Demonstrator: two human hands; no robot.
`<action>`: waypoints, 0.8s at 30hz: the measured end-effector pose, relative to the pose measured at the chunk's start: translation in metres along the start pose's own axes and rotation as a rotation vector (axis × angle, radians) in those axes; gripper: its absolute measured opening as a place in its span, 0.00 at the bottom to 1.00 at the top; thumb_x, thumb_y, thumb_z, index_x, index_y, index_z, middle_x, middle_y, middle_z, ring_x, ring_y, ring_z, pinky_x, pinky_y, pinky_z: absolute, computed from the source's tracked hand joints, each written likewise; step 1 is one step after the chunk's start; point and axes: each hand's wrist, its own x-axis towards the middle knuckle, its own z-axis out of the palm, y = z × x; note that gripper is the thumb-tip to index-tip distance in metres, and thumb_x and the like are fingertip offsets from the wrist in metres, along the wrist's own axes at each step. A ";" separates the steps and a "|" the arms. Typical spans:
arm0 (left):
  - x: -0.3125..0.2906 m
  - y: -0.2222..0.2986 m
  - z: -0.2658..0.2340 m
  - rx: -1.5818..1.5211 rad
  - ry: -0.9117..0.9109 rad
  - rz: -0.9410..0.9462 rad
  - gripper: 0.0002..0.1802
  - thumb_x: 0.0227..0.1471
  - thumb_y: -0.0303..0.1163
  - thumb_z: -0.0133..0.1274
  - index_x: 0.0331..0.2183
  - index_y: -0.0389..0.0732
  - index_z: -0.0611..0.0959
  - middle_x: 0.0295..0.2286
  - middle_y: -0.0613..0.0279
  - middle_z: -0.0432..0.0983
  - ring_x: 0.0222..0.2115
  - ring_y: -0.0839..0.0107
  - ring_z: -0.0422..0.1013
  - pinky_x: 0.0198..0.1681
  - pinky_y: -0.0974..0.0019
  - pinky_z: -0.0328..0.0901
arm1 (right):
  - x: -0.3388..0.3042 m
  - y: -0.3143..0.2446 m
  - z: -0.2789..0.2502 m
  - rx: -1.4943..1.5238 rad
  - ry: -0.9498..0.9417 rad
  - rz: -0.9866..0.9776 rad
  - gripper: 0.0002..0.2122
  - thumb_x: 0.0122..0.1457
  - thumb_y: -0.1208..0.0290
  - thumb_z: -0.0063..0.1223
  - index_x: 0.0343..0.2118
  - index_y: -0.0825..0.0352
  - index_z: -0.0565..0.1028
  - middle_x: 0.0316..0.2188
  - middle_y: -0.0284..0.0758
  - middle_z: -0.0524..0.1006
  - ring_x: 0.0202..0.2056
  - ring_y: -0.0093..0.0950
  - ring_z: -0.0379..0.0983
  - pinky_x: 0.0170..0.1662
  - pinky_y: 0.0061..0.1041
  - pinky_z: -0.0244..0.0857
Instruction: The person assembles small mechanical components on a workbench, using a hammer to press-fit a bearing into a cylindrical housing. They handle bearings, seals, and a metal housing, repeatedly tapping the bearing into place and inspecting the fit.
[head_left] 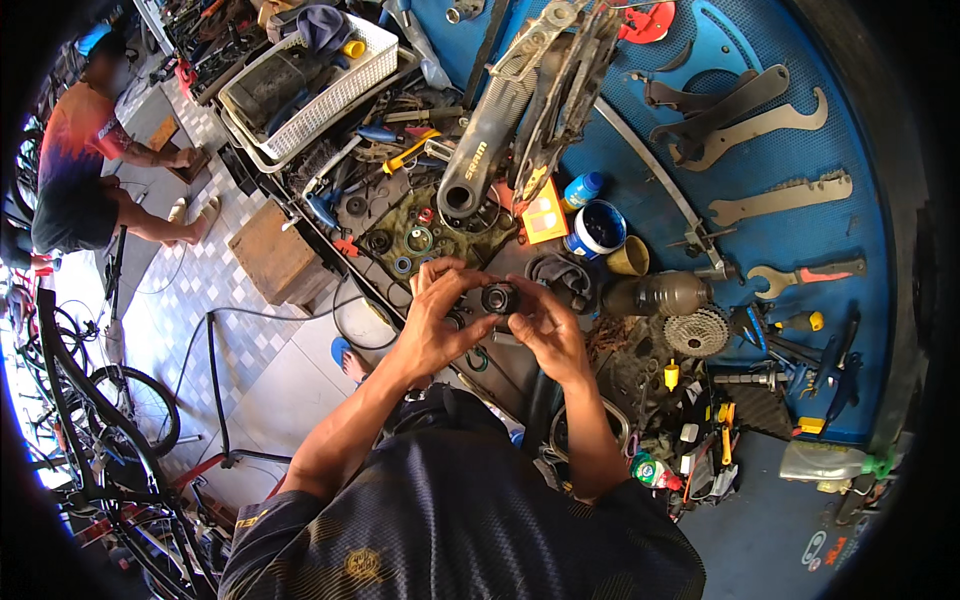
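Both hands meet over the near edge of the workbench around a small round black bicycle part [499,298] with a hole in its middle; its exact kind is hard to make out. My left hand [447,308] pinches it from the left with thumb and fingers. From the right, my right hand [548,330] closes its thumb and fingers on the same part. Just beyond them lies a dirty cloth [455,225] with several rings and small parts on it. A dark crumpled rag [560,278] is right beside my right hand.
A crank arm [472,165] hangs above the bench. Beyond the hands stand an open tub [600,228] and an orange box [543,213]. Rightward are a cassette [697,330] and wall-hung wrenches [790,200]. A white basket [340,85] sits far left; another person [85,150] crouches on the left.
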 end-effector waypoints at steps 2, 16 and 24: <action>0.000 0.016 -0.010 -0.033 -0.009 0.021 0.31 0.44 0.35 0.75 0.51 0.44 0.84 0.50 0.64 0.82 0.59 0.53 0.65 0.65 0.49 0.56 | -0.003 -0.006 0.007 0.139 -0.029 -0.019 0.28 0.66 0.70 0.66 0.66 0.69 0.70 0.52 0.33 0.78 0.46 0.17 0.75 0.46 0.18 0.72; -0.006 0.043 -0.027 -0.115 0.029 0.071 0.29 0.45 0.35 0.74 0.51 0.41 0.87 0.49 0.63 0.83 0.55 0.56 0.67 0.63 0.51 0.60 | 0.002 -0.020 0.029 0.353 -0.109 -0.171 0.29 0.62 0.76 0.69 0.64 0.69 0.69 0.51 0.33 0.78 0.51 0.22 0.76 0.52 0.21 0.74; -0.007 0.059 -0.032 0.021 0.061 0.143 0.34 0.40 0.30 0.76 0.52 0.46 0.86 0.50 0.64 0.82 0.54 0.55 0.69 0.62 0.52 0.60 | 0.003 -0.013 0.027 0.381 -0.183 -0.089 0.30 0.65 0.65 0.68 0.66 0.67 0.68 0.54 0.31 0.77 0.41 0.15 0.75 0.40 0.17 0.71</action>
